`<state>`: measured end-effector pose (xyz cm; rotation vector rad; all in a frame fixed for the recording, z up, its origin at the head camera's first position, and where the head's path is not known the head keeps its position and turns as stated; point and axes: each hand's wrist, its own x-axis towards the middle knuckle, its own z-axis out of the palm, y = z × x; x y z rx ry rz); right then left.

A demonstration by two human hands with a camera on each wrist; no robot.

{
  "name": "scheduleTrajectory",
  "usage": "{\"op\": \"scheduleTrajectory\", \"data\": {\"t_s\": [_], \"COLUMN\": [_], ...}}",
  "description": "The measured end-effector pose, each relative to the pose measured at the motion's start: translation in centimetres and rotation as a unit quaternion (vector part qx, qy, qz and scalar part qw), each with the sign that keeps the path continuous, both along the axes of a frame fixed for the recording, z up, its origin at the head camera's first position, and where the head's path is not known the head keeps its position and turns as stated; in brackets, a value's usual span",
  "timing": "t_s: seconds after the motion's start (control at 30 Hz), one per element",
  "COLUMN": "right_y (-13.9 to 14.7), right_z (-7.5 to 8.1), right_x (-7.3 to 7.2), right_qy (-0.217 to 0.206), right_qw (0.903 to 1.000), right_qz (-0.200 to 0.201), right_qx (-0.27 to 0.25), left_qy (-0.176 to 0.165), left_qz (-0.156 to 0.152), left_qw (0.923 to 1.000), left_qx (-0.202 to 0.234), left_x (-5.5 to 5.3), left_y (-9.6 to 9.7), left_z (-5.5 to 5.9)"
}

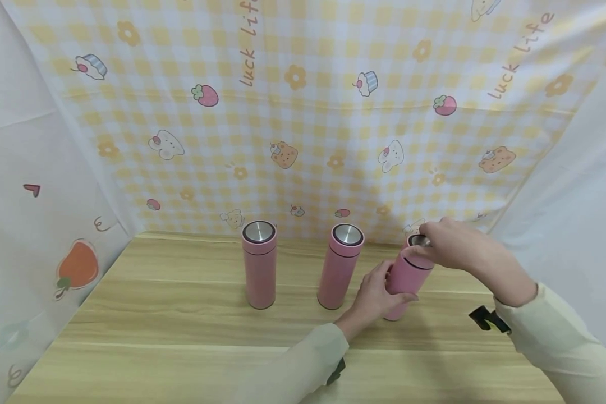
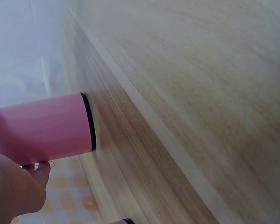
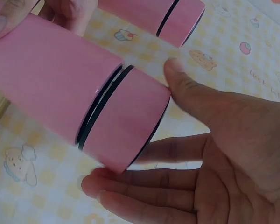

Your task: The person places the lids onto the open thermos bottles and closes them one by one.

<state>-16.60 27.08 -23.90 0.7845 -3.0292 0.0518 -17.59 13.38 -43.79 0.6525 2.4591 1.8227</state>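
Note:
At the right of the head view, a pink thermos leans slightly, its base at the table. My left hand grips its body, thumb in front. Over the top, my right hand pinches the lid, which has a steel top. In the right wrist view the pink lid sits a little askew, with a thin gap along the body's black rim. Thumb and fingertips hold its opposite edges. The left wrist view shows the thermos's lower body and black base ring.
Two more pink thermoses stand upright with lids on: one at the centre left, another just left of my left hand. A wood-grain table lies beneath. Behind hangs a yellow checked cloth; pale cloth covers both sides.

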Motion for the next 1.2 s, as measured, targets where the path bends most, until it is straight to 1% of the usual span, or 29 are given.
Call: {"op": "scheduleTrajectory", "data": {"t_s": [0.07, 0.17, 0.23, 0.3, 0.4, 0.53, 0.6, 0.7, 0.8, 1.0, 1.2], "right_y": [0.4, 1.1, 1.5, 2.0, 2.7, 3.4, 3.6, 3.7, 3.6, 3.5, 3.1], "right_z": [0.2, 0.5, 0.7, 1.0, 1.4, 1.6, 1.6, 1.6, 1.5, 1.3, 1.4], "right_x": [-0.2, -0.4, -0.4, -0.5, -0.7, -1.1, -1.4, -1.7, -1.9, -1.7, -1.3], "right_qy": [0.0, -0.016, -0.04, -0.069, -0.117, -0.164, -0.176, -0.177, -0.173, -0.173, -0.148], "right_qw": [1.0, 0.9997, 0.9983, 0.9949, 0.9854, 0.9696, 0.9629, 0.9585, 0.9591, 0.9626, 0.9712], "right_qz": [0.004, 0.018, 0.038, 0.063, 0.096, 0.133, 0.155, 0.182, 0.19, 0.174, 0.162], "right_qx": [0.003, -0.003, -0.019, -0.039, -0.079, -0.124, -0.135, -0.13, -0.12, -0.115, -0.091], "left_qy": [-0.002, -0.001, 0.001, 0.002, 0.004, 0.011, 0.013, 0.016, 0.015, 0.011, 0.012], "left_qz": [0.0, 0.0, -0.001, 0.001, 0.004, 0.006, 0.007, 0.005, 0.004, 0.007, 0.005], "left_qw": [1.0, 1.0, 1.0, 1.0, 1.0, 0.9999, 0.9999, 0.9999, 0.9999, 0.9999, 0.9999], "left_qx": [-0.001, 0.0, 0.001, 0.003, 0.004, 0.0, -0.001, 0.0, 0.001, -0.001, 0.002], "left_x": [0.0, 0.1, 0.1, 0.1, 0.1, 0.1, 0.1, 0.1, 0.1, 0.0, 0.0], "left_y": [0.0, 0.0, 0.0, 0.0, 0.0, 0.0, 0.0, 0.0, 0.0, 0.1, 0.1], "left_z": [0.0, 0.0, 0.0, 0.1, 0.1, 0.1, 0.0, 0.0, 0.0, 0.0, 0.0]}}
